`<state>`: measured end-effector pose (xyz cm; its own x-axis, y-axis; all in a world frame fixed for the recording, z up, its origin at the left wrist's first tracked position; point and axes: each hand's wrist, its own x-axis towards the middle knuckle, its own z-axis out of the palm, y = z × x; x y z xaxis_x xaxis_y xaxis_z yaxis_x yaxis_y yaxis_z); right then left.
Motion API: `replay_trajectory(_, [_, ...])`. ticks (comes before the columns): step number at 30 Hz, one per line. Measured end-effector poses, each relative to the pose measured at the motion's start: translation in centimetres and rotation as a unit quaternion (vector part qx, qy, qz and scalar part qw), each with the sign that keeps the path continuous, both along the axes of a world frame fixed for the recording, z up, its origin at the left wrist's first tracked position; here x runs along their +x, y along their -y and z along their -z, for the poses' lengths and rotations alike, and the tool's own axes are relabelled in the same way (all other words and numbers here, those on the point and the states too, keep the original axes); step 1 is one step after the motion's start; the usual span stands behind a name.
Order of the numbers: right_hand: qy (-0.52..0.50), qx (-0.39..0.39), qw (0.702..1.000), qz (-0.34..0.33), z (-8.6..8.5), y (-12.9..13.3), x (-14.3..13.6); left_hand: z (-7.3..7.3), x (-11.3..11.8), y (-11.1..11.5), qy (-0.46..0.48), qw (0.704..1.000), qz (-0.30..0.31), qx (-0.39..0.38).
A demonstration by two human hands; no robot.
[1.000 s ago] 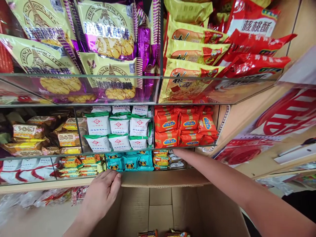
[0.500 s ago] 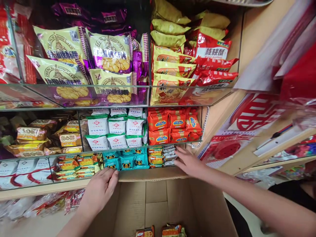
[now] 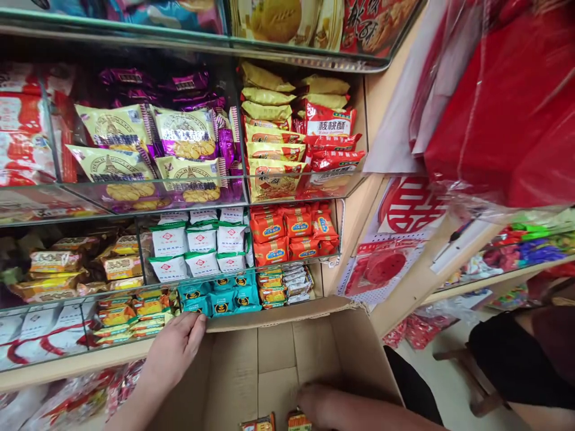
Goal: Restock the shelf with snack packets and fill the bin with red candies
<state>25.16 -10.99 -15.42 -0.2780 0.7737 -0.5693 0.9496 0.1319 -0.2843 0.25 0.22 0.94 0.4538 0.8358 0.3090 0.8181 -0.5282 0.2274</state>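
Note:
My left hand [image 3: 173, 350] has its fingers curled over the far left rim of an open cardboard box [image 3: 278, 386]. Inside the box, low in the view, my right hand [image 3: 318, 402] reaches down, its fingers blurred and partly hidden. Beside it on the box floor lies an orange and yellow snack packet [image 3: 299, 421], and left of that another small snack packet [image 3: 258, 422]. Just behind the box's far rim sit turquoise packets [image 3: 222, 302], small orange and yellow packets [image 3: 272, 287] and silvery packets [image 3: 296, 281] in the lowest shelf compartments.
Glass-fronted shelves hold red packets [image 3: 291, 233], white and green packets [image 3: 202, 242] and French biscuit packs [image 3: 186, 140]. Red plastic-wrapped goods [image 3: 507, 120] hang at the right. A seated person's dark clothing [image 3: 516, 353] and a wooden stool [image 3: 485, 404] are at the lower right.
My right hand has moved from beside the silvery packets down into the box. My left hand keeps its place on the rim. The view has shifted up and to the right.

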Motion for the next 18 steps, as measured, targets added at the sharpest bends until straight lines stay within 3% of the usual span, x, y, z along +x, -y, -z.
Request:
replay_trajectory(4, [0.121, -0.096, 0.981, -0.117, 0.1, -0.6, -0.9, 0.4, -0.3, -0.8, 0.04, 0.999, 0.004, 0.024])
replay_trajectory(7, [0.1, -0.112, 0.981, -0.121, -0.9, -0.8, -0.6, -0.2, 0.1, -0.4, 0.096, 0.99, 0.048, 0.096])
replay_trajectory(10, [0.051, -0.091, 0.994, -0.036, -3.6, 0.0, 0.7, -0.9, 1.2, 2.6, 0.13, 0.978, 0.139, 0.079])
replay_trajectory(12, [-0.07, -0.007, 0.995, 0.067, -6.2, 0.9, 1.9, -0.6, 2.5, 5.5, 0.162, 0.972, 0.169, -0.033])
replay_trajectory(13, [-0.151, 0.021, 0.981, 0.121, -7.6, 1.2, 2.5, -0.2, 3.3, 7.0, 0.191, 0.963, 0.157, -0.108])
replay_trajectory(15, [-0.334, 0.0, 0.921, 0.202, -10.3, 1.8, 3.1, 0.7, 5.0, 9.5, 0.271, 0.917, 0.099, -0.274])
replay_trajectory(18, [-0.528, -0.076, 0.808, 0.249, -13.1, 2.5, 2.7, 1.7, 7.5, 11.7, 0.419, 0.759, 0.044, -0.497])
